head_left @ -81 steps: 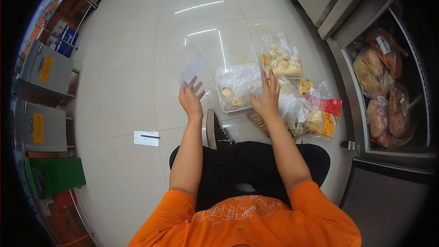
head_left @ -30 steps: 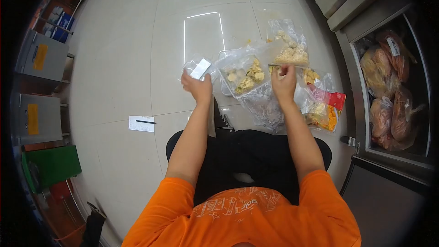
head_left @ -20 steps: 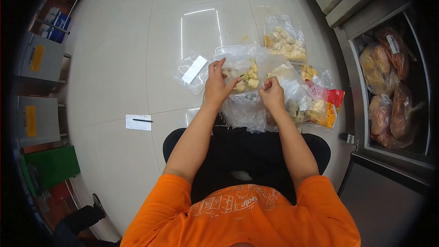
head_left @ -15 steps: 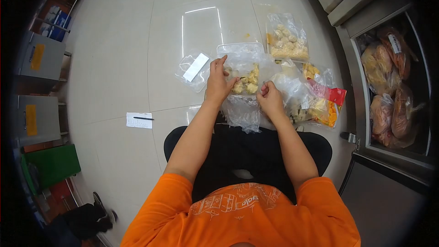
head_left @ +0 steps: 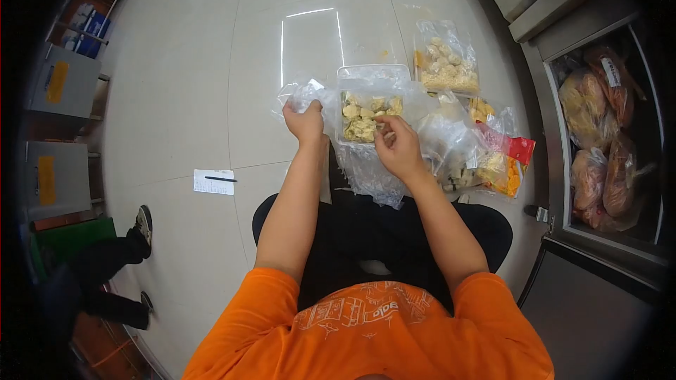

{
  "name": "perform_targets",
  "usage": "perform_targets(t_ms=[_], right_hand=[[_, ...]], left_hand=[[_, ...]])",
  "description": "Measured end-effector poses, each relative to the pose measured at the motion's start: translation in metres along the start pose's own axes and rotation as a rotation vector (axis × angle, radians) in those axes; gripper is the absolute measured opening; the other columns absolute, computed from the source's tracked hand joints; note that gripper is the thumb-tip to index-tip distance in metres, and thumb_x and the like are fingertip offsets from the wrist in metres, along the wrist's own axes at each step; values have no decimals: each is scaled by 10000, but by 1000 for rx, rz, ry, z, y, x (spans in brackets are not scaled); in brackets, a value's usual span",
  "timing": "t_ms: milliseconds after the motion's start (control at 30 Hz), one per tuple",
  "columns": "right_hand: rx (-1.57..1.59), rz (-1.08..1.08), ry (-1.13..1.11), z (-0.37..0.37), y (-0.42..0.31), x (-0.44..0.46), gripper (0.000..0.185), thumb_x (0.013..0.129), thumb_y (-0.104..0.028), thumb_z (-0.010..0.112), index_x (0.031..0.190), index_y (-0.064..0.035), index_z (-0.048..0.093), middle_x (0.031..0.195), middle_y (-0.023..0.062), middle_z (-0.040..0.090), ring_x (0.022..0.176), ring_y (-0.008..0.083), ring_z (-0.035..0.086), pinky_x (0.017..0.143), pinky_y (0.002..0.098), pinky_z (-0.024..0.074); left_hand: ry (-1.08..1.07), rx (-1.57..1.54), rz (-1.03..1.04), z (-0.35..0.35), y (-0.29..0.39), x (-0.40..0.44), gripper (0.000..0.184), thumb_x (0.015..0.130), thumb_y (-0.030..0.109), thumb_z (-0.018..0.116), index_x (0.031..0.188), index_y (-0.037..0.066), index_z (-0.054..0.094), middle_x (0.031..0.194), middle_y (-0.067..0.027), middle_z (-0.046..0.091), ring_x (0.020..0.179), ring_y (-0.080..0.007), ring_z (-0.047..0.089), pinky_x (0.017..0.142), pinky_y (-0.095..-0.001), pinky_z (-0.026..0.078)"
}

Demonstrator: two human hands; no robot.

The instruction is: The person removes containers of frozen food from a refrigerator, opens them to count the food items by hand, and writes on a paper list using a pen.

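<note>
My left hand (head_left: 305, 124) is closed on a crumpled clear plastic bag (head_left: 298, 96) with a white label, left of the food container. The container (head_left: 339, 116) is a rectangular box lined with clear plastic, holding pale yellow-green food pieces (head_left: 359, 129). Over its right front corner is my right hand (head_left: 401, 149), thumb and fingers drawn together at the food. Whatever is between those fingertips cannot be made out. Loose clear plastic (head_left: 370, 176) hangs from the container's near side toward my lap.
Bags of pale round balls (head_left: 442, 63) and orange-yellow pieces (head_left: 505, 177) lie to the right. A paper with a pen (head_left: 213, 181) is on the floor at left. An open freezer compartment (head_left: 558, 155) holds bagged meat. Another person's legs (head_left: 116, 257) are at lower left.
My left hand has moved left from above the container and taken hold of the labelled bag. My right hand has shifted left over the food. The other person's legs have moved.
</note>
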State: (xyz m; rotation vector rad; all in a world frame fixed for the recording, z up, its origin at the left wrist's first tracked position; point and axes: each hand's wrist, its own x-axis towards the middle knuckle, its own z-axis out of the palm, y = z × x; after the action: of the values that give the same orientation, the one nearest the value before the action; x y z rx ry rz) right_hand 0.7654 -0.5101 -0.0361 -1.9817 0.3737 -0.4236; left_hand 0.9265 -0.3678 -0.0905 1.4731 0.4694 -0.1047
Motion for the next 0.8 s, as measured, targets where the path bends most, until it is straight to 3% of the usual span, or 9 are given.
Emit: perform_targets(t_ms=[167, 233, 333, 400, 467, 567, 667, 700, 800], right_hand=[[-335, -54, -81, 16, 46, 52, 361, 885, 23, 539, 1229, 25, 651, 1160, 234, 684, 1038, 387, 675, 920, 436, 534], [-271, 20, -49, 12, 39, 68, 495, 880, 37, 523, 1369, -16, 577, 1225, 258, 664, 1123, 412, 644, 995, 441, 506], [-251, 147, -105, -3, 19, 101, 728, 869, 38, 551, 1563, -131, 414, 1357, 285, 602, 1234, 438, 593, 1070, 438, 475], [-366, -20, -48, -9, 37, 113, 816, 842, 5, 671, 1586, -172, 385, 1391, 212, 613, 1040, 341, 677, 905, 404, 544], [-614, -257, 63, -9, 64, 119, 751, 825, -39, 735, 1517, -150, 463, 1349, 193, 630, 1038, 327, 662, 911, 396, 541], [-651, -304, -3, -26, 70, 129, 535, 816, -129, 788, 1331, -118, 640, 1274, 202, 654, 1110, 354, 645, 975, 410, 512], [-432, 31, -127, -38, 52, 129, 268, 803, -181, 814, 1036, -70, 741, 1164, 145, 699, 1052, 327, 648, 922, 398, 505], [-414, -49, -60, -37, 53, 126, 186, 794, -197, 821, 874, -50, 740, 1094, 120, 722, 1025, 314, 656, 887, 390, 500], [-488, -405, 68, -44, 38, 111, 158, 798, -160, 805, 859, -44, 717, 1082, 124, 722, 984, 311, 663, 875, 388, 510]], left_hand=[[179, 169, 297, 9, -2, 4, 668, 793, 15, 685, 1411, -16, 435, 1377, -184, 482, 1221, -264, 528, 947, -364, 495], [192, 141, 435, 8, 21, -20, 647, 811, -6, 648, 1420, -8, 429, 1432, -195, 441, 1194, -248, 544, 913, -358, 503], [73, 177, 811, 9, 37, -35, 483, 825, -30, 628, 1299, 21, 550, 1285, -162, 553, 1165, -249, 558, 905, -339, 499], [-375, 238, 963, 4, 38, -36, 347, 833, -33, 617, 1175, 18, 626, 1174, -137, 639, 1116, -237, 605, 912, -346, 492], [-724, 417, 823, 9, 46, -47, 232, 865, 39, 674, 1095, 24, 696, 1089, -107, 714, 1072, -263, 659, 1021, -413, 466], [-669, 768, 1025, 13, 11, -32, 418, 905, 259, 714, 1255, 35, 666, 1272, -141, 678, 1228, -312, 612, 1140, -528, 370], [-376, 910, 982, 14, -2, -25, 673, 913, 472, 692, 1411, 34, 577, 1415, -177, 600, 1355, -336, 531, 1208, -603, 236], [-361, 925, 852, 13, 1, -23, 816, 932, 600, 608, 1475, 0, 498, 1490, -225, 524, 1418, -355, 466, 1223, -612, 178], [-277, 967, 534, 10, 10, -22, 791, 982, 590, 507, 1505, -1, 453, 1512, -266, 477, 1448, -378, 420, 1242, -603, 123]])
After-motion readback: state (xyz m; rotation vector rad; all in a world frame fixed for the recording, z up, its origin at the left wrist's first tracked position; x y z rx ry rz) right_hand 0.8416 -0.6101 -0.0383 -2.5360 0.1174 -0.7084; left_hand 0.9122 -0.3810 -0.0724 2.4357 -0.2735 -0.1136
